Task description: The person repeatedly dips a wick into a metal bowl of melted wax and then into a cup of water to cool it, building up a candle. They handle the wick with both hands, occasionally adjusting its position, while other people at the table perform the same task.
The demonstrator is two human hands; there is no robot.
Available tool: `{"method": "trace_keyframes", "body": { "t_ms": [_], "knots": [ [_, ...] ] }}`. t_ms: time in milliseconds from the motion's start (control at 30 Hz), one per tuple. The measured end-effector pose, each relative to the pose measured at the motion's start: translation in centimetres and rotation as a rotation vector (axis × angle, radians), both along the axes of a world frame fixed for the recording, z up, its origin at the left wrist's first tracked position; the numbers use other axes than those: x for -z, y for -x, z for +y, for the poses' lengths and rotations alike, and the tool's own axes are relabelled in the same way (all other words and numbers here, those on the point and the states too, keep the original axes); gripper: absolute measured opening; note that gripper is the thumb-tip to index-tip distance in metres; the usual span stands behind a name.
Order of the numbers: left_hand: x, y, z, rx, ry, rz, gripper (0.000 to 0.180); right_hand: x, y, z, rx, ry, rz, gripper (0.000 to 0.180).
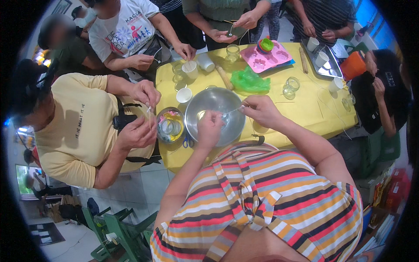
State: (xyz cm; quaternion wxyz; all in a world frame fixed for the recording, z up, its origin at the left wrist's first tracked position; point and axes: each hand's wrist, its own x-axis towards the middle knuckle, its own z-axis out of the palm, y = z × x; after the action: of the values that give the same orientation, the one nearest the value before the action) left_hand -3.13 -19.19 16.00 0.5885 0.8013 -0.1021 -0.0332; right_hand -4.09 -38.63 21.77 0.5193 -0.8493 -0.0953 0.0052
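Observation:
Above a large metal mixing bowl [190, 114], a thin whitish string [234, 109] runs between my two hands. My left hand [210, 127], over the bowl's near left part, pinches one end. At the bowl's right rim, my right hand [263, 112] has thumb and fingers closed on the other end. Something clear and shiny lies in the bowl, partly behind my left hand; I cannot make out what. Just left of the bowl stand a smaller metal bowl [162, 139] with a glass jar [170, 126] inside and blue-handled scissors [188, 141].
On the yellow-covered table [305, 118] are paper cups [184, 94], a green plastic bag [249, 81], a pink mould [267, 56], a glass jar [291, 87] and a metal tray [328, 63]. A person in yellow [78, 126] works close at my left; others stand around the table.

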Motion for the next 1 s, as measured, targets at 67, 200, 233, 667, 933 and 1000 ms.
{"method": "trace_keyframes", "body": {
  "t_ms": [67, 200, 233, 667, 933, 1000],
  "knots": [
    [0.9, 0.0, -0.2, -0.008, -0.139, -0.084, 0.008, -0.6, -0.7, 0.4, -0.054, 0.076, -0.092, 0.019],
    [1.9, 0.2, -0.7, -0.016, -0.259, -0.356, 0.007, -0.5, -1.8, 1.0, -0.072, 0.045, -0.068, 0.018],
    [2.2, 0.2, -0.8, -0.007, -0.253, -0.35, 0.007, -0.3, -2.0, 1.2, -0.079, 0.054, -0.074, 0.018],
    [2.5, -1.2, 0.8, 0.064, 0.219, 0.4, 0.012, 1.2, -1.9, 0.7, -0.041, 0.066, 0.082, 0.021],
    [2.7, -1.4, 1.4, 0.105, 0.228, 0.405, 0.013, 0.9, -1.4, 1.0, -0.05, 0.105, 0.058, 0.022],
    [2.2, -1.2, 1.2, 0.092, 0.279, 0.398, 0.013, 0.9, -1.3, 1.0, -0.05, 0.12, 0.045, 0.022]
  ]
}}
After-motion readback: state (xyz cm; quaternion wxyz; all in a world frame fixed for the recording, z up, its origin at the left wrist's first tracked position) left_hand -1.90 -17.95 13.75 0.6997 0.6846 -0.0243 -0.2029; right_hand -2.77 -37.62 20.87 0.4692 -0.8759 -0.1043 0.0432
